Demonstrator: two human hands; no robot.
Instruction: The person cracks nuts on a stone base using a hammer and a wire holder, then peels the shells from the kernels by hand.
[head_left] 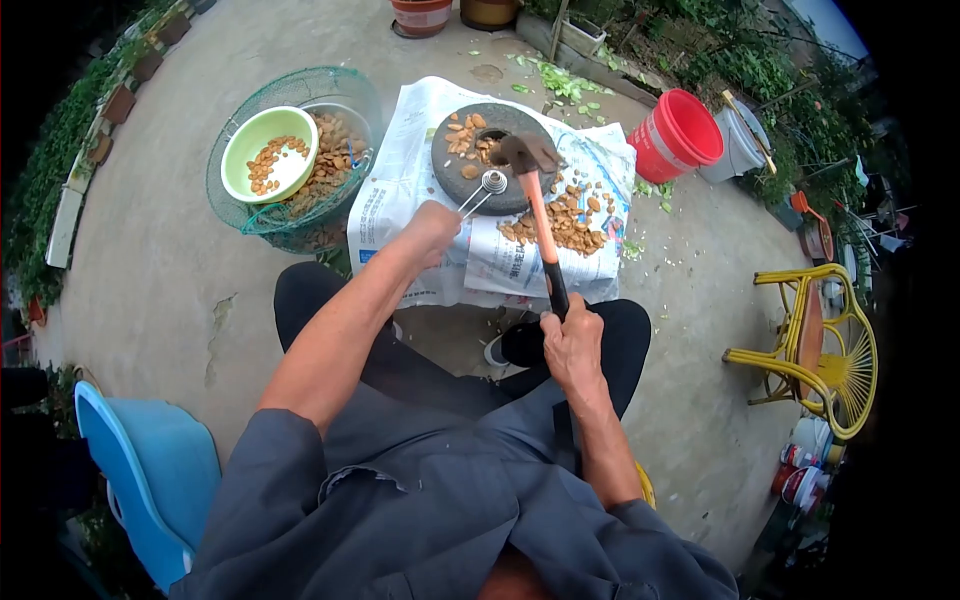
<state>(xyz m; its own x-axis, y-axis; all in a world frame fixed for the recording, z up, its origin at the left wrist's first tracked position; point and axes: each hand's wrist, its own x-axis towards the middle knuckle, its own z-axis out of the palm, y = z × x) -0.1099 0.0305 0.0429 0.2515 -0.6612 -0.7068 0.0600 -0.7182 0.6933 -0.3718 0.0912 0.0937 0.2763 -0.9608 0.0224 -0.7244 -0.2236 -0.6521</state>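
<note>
My right hand is wrapped round the black grip of a hammer with an orange shaft. The hammer's head, smeared by motion, is over the round grey stone, near its central hollow. My left hand is closed on a thin metal wire holder with a ringed round end, which reaches over the stone. Whether a nut sits in that end I cannot tell. Brown almond-like kernels lie on the stone. Broken shells are heaped beside it on newspaper sheets.
Left of the newspaper, a green mesh basket holds brown nuts and a pale green bowl with kernels. A red bucket and a white bucket stand right. Further out are a yellow chair and a blue tub.
</note>
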